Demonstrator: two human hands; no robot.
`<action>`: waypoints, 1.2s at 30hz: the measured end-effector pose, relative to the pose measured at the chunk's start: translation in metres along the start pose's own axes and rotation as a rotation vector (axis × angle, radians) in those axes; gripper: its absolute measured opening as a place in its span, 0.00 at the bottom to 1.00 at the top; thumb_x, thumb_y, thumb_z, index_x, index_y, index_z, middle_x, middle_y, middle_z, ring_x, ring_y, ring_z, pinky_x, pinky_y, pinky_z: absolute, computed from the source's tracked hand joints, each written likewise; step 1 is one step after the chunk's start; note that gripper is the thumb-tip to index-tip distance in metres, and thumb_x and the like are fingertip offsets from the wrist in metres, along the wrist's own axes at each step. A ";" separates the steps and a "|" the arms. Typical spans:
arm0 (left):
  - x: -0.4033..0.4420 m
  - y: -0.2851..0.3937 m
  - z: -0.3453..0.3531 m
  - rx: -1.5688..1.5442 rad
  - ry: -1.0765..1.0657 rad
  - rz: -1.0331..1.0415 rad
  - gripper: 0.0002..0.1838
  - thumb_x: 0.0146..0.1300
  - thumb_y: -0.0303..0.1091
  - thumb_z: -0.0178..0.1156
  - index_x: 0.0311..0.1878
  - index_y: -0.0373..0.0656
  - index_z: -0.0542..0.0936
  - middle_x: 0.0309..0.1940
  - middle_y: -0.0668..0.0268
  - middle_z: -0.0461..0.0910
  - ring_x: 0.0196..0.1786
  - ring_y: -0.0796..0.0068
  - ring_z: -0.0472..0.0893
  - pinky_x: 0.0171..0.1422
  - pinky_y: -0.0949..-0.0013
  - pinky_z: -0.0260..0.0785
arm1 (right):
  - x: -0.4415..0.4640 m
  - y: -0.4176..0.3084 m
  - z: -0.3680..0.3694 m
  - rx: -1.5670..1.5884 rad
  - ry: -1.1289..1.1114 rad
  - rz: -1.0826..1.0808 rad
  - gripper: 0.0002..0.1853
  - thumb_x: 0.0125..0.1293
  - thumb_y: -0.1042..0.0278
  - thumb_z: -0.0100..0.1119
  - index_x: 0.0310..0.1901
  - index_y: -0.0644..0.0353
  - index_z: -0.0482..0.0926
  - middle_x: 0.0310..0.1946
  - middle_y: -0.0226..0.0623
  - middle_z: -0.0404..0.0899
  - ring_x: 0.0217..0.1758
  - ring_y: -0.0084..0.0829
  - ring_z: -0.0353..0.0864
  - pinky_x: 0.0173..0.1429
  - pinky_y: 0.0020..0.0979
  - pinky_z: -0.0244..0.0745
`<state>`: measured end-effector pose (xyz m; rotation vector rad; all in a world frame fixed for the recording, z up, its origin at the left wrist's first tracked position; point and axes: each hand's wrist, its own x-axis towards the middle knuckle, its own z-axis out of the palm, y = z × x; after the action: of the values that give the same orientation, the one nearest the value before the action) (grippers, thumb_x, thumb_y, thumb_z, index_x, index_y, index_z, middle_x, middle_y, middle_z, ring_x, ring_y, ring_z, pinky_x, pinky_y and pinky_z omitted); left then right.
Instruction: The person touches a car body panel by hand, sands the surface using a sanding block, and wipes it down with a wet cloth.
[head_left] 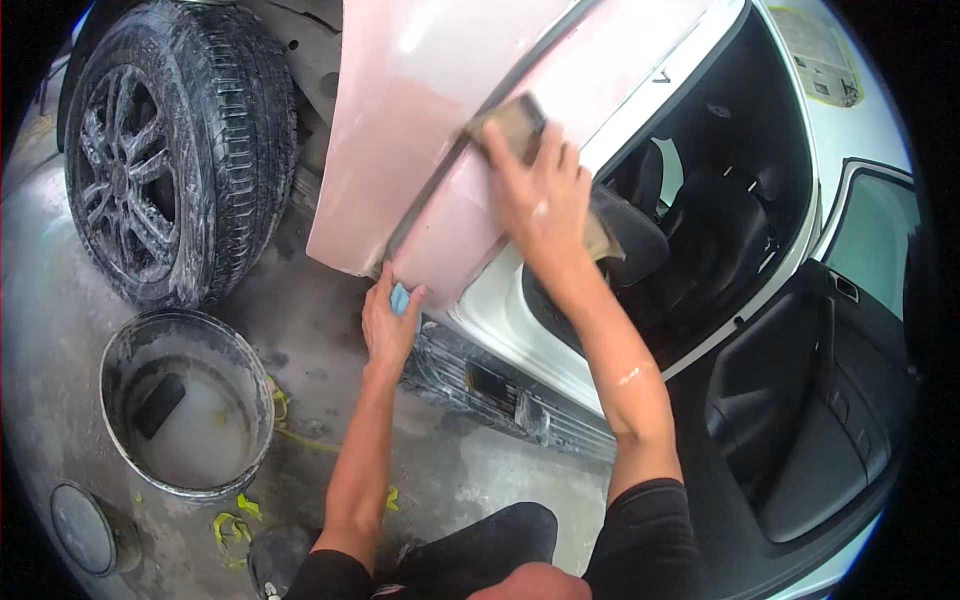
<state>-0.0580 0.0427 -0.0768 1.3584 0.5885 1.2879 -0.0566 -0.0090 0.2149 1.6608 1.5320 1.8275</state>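
A pink-and-white car body panel (395, 140) fills the upper middle, with a dark grey line (425, 198) running slantwise down it. On that panel, beside the line, my right hand (545, 205) is closed on a tan sanding block (515, 128), smeared by motion. A tan flap of sandpaper (603, 238) shows past the wrist side of this hand. My left hand (388, 320) is at the panel's lower edge, fingertips touching it near the end of the line. Its fingers close around a small light-blue piece (400, 298), perhaps sponge or cloth.
A dusty wheel (150, 160) lies at left. Below it, a bucket (108, 390) of cloudy water holds a dark block (160, 405). A smaller container (82, 528) and yellow tape scraps (232, 535) are on the floor. At right, a car door (790, 420) stands open.
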 end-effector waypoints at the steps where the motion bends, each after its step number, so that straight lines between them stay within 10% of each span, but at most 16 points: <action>1: 0.003 0.000 -0.001 -0.003 0.003 0.009 0.43 0.71 0.51 0.76 0.81 0.37 0.74 0.67 0.40 0.83 0.70 0.42 0.82 0.75 0.48 0.73 | -0.015 -0.003 -0.001 0.011 -0.024 -0.104 0.35 0.68 0.74 0.60 0.77 0.38 0.78 0.69 0.66 0.71 0.56 0.57 0.77 0.52 0.53 0.74; 27: -0.002 0.004 -0.002 0.043 -0.014 -0.035 0.46 0.69 0.52 0.77 0.84 0.42 0.71 0.68 0.41 0.81 0.69 0.42 0.82 0.74 0.47 0.74 | 0.019 -0.008 -0.020 0.050 -0.141 0.030 0.30 0.71 0.71 0.60 0.74 0.36 0.81 0.71 0.65 0.71 0.63 0.60 0.78 0.61 0.56 0.74; 36: 0.003 0.007 -0.009 -0.013 -0.036 -0.043 0.47 0.67 0.51 0.78 0.84 0.39 0.71 0.68 0.42 0.81 0.70 0.42 0.82 0.74 0.48 0.74 | -0.048 0.038 -0.027 0.114 -0.209 -0.255 0.33 0.70 0.69 0.63 0.75 0.30 0.80 0.75 0.63 0.69 0.70 0.61 0.75 0.71 0.59 0.70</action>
<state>-0.0679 0.0470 -0.0711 1.3484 0.5808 1.2280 -0.0462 -0.0741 0.2216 1.5622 1.6916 1.4163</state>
